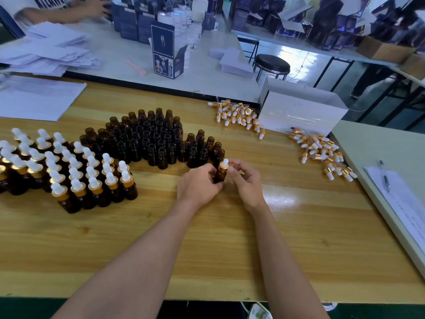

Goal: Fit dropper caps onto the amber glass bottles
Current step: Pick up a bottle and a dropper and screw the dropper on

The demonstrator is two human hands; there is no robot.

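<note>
Wooden tabletop nearest, my left hand gripping small amber glass bottle mid-table, right hand pinching its gold-collared white-bulb dropper cap; tightening step, I judge, next needing firm twist, then parking among capped bottles.

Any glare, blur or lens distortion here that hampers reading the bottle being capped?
Head view: soft glare on the wooden table beside the right hand; motion blur on another person's arm, top left; wide-angle bending toward the edges; the held bottle and its dropper cap are sharp.
</note>
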